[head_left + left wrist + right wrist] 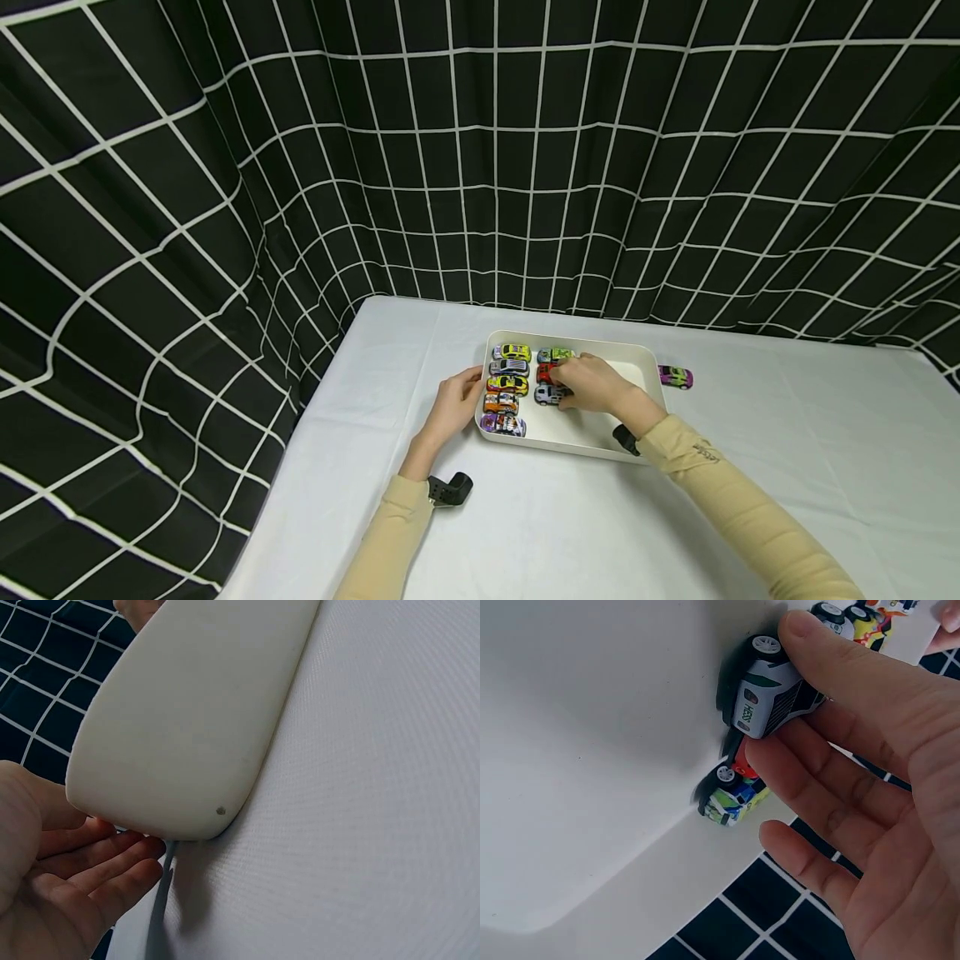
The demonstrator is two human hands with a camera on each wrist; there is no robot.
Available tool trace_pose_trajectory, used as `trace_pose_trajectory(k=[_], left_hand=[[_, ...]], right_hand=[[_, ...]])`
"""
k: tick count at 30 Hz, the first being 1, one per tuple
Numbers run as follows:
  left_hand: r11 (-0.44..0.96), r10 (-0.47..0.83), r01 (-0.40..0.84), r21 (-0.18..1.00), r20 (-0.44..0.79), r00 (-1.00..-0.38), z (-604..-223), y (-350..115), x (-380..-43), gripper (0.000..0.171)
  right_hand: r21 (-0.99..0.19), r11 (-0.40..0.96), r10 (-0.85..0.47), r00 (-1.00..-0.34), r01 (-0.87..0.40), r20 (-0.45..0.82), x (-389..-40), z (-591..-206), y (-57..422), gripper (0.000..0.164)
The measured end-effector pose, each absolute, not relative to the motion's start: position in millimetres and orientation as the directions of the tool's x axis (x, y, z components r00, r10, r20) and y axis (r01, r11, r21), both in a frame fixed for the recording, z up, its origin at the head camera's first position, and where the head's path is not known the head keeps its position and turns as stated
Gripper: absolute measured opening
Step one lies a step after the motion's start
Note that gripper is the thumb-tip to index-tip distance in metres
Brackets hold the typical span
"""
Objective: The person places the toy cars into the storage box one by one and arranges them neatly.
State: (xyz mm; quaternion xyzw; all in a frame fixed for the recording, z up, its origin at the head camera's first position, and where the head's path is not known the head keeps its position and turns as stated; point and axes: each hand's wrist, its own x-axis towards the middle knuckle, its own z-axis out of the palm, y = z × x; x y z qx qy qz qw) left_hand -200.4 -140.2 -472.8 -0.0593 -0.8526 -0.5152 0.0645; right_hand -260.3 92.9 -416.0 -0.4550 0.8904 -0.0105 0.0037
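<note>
A white tray [581, 447] holds several toy cars. My right hand [596, 385] reaches into it and pinches a silver-grey toy car [765, 697] between thumb and fingers. Beyond that car, a red car [544, 372] and a green car [555, 355] form the same column, partly behind my fingers. Along the tray's left end stand a yellow car [512, 352], a striped silver one [509, 367], a yellow-red one [507, 384], an orange-white one [501, 403] and a purple-white one [502, 425]. Outside, my left hand [453, 404] touches the left end wall with fairly straight fingers.
A purple-green toy car [676, 377] lies on the white-covered table [787, 467], just right of the tray. Black curtains [562, 158] with a white grid hang behind the table and along its left side. Both wrists carry black camera straps.
</note>
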Motion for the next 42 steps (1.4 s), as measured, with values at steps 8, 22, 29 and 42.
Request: trace_pose_trajectory(k=[8, 22, 29, 42], left_hand=[[0.454, 0.035, 0.156, 0.877, 0.157, -0.987, -471.6, -139.3, -199.7, 0.033], [0.453, 0.036, 0.155, 0.878, 0.156, -0.987, -473.0, -140.2, -200.2, 0.033], [0.456, 0.037, 0.158, 0.876, 0.159, -0.987, -472.8, -140.3, -199.8, 0.033], [0.437, 0.047, 0.163, 0.885, 0.158, -0.986, -472.3, -140.2, -199.0, 0.033]], right_hand=[[0.01, 0.598, -0.802, -0.598, -0.801, 0.005, -257.0, -409.9, 95.3, 0.031], [0.021, 0.524, -0.829, -0.505, -0.851, 0.24, -257.5, -395.5, 118.9, 0.022], [0.033, 0.549, -0.813, -0.524, -0.835, 0.254, -259.0, -390.6, 138.0, 0.022], [-0.044, 0.571, -0.77, -0.554, -0.82, 0.316, -264.1, -397.8, 185.6, 0.019]])
